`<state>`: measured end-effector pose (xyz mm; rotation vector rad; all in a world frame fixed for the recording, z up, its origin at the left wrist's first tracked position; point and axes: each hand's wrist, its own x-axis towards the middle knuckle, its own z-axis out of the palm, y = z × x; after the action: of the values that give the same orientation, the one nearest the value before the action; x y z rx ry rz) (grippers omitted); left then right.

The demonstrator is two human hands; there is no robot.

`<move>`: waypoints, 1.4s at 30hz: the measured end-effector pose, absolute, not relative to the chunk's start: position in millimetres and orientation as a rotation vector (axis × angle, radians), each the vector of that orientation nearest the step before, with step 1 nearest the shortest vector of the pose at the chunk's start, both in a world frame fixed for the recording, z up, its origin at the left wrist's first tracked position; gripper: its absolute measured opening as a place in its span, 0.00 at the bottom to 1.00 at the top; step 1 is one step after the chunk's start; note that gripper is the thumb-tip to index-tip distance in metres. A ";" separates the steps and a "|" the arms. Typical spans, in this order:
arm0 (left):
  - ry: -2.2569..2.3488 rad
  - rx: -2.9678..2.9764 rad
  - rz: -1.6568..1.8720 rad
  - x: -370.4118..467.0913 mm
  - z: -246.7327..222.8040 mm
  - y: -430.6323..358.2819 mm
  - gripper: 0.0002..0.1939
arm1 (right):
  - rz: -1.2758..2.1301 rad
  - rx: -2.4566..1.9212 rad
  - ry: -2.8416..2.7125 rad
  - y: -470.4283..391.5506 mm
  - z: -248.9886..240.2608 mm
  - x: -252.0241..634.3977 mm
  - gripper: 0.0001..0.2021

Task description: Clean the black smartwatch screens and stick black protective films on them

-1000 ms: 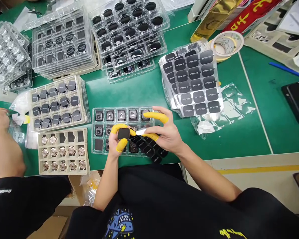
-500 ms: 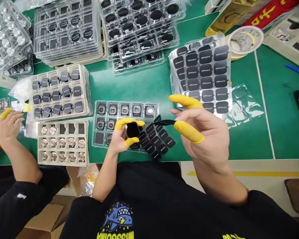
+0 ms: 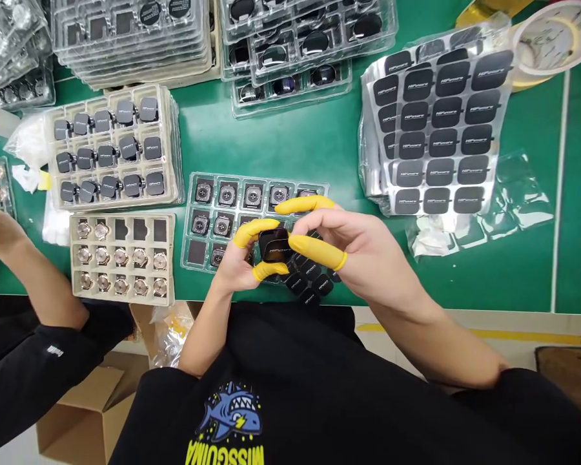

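Note:
Yellow finger covers are on both hands. My left hand (image 3: 239,261) grips a square black watch face (image 3: 274,245) by its edges, between thumb and index finger. My right hand (image 3: 353,248) pinches the edge of a dark printed film that lies over the watch face. Behind and below the hands is a clear tray (image 3: 196,252) of square watch modules. A sheet of black labels (image 3: 310,276) lies over the tray's right part, partly hidden by my right hand.
Beige trays of watches (image 3: 121,257) and stacked covered watches (image 3: 106,155) stand left. Clear tray stacks (image 3: 130,45) are at the back. Label sheets (image 3: 440,129) and a tape roll (image 3: 556,39) lie right. Another person's arm (image 3: 33,278) reaches in at far left.
My right hand has moved left and brought the dark film from beside the watch face onto it. The view has shifted closer to the table. The other person's hand has moved toward the left edge.

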<state>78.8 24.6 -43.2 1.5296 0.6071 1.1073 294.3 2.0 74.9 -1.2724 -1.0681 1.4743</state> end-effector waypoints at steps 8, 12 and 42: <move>0.570 1.557 1.114 78.4 -42.3 27.6 0.44 | 1.438 -1.312 -1.074 3.2 71.8 291.8 0.20; 0.573 1.552 1.103 77.5 -45.3 26.6 0.44 | 1.426 -1.321 -1.074 4.5 70.3 291.8 0.19; 0.649 1.558 1.051 74.1 -45.6 24.6 0.45 | 1.407 -1.312 -1.088 1.0 59.7 289.2 0.15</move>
<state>74.1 24.6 -45.6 1.5579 0.6492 1.0507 289.2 1.0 59.7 -1.3118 -1.0877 1.4065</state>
